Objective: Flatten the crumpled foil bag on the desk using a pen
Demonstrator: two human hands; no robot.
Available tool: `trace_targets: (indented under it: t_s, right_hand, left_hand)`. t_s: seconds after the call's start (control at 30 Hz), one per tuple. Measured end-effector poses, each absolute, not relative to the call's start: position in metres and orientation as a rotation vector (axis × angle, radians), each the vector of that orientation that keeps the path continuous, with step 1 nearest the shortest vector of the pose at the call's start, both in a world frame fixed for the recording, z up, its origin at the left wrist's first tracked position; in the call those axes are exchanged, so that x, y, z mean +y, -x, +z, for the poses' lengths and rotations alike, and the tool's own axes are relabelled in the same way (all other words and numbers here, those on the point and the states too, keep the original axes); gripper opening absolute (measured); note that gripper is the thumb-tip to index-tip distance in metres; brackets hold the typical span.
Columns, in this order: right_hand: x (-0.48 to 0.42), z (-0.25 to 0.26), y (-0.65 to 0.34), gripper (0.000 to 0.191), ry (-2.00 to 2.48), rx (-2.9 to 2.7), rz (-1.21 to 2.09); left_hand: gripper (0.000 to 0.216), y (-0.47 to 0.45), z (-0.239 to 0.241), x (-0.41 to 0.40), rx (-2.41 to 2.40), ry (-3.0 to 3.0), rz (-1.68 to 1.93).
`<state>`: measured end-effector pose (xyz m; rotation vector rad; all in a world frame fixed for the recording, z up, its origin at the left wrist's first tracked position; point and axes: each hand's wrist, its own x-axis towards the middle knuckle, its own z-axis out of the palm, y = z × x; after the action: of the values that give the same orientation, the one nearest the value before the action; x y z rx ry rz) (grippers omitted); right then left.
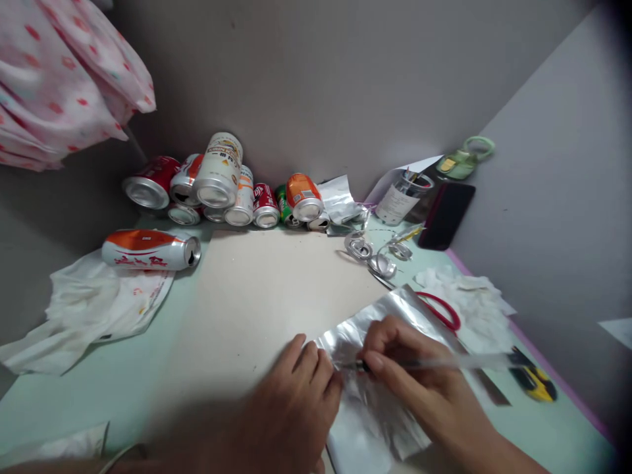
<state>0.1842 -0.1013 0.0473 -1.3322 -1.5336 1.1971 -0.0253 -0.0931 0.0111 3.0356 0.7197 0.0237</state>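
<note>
The sheet (365, 411) is lying askew at the near right of the board (257, 283), directly under both hands, its edges slanting across the board and its surface looking creased. The pen (476, 361) is running nearly level from side to side above it, its tip pointing left, towards the fingers of the left hand (296, 408), and its blurred rear end pointing right, towards the cutter (536, 382). The tip is sitting just beside the left fingertips; blur is hiding whether it is pressing into the metal or only hovering close. The right hand (429, 388) is lying nearer to most of the sheet, while the left is covering its left edge.

The right hand's thumb and forefinger are closing together on the pen near its dark front end. The left hand's fingers are lying side by side, slightly bent, resting on the sheet's edge and grasping nothing visible; its thumb is mostly staying out of sight, so its exact place is not showing.

Beyond the sheet, the scissors (448, 315) are lying partly beneath its far edge, red handle showing, and the tissues (471, 306) are bunching beside them on the worktop (153, 359).
</note>
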Motion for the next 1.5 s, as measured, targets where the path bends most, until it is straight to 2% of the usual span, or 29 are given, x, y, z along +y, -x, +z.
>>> trace_targets:
  t_s: [0.1, 0.17, 0.23, 0.4, 0.83, 1.3, 1.5]
  right_hand:
    - [-0.087, 0.025, -0.180, 0.035, 1.390, -1.485, 1.146]
    - [-0.084, 0.013, -0.183, 0.035, 1.449, -1.421, 1.104]
    - [-0.084, 0.005, -0.187, 0.035, 1.473, -1.391, 1.069]
    - [-0.086, 0.004, -0.188, 0.034, 1.459, -1.459, 1.038]
    - [-0.088, -0.002, -0.183, 0.028, 1.473, -1.612, 0.922]
    - [-0.087, 0.001, -0.186, 0.028, 1.412, -1.684, 1.008]
    - [-0.088, 0.001, -0.186, 0.028, 1.405, -1.685, 1.031]
  left_hand:
    - [0.049, 0.025, 0.016, -0.096, 0.749, -3.004, -0.052]
    - [0.036, 0.027, 0.013, -0.099, 0.822, -3.050, 0.063]
    - [0.031, 0.029, 0.007, -0.103, 0.907, -3.113, 0.260]
    - [0.032, 0.035, -0.007, -0.110, 0.977, -3.157, 0.461]
    - [0.035, 0.032, -0.011, -0.113, 0.970, -3.152, 0.453]
    - [0.030, 0.034, -0.005, -0.113, 0.967, -3.173, 0.500]
    - [0.034, 0.034, -0.008, -0.113, 0.952, -3.189, 0.475]
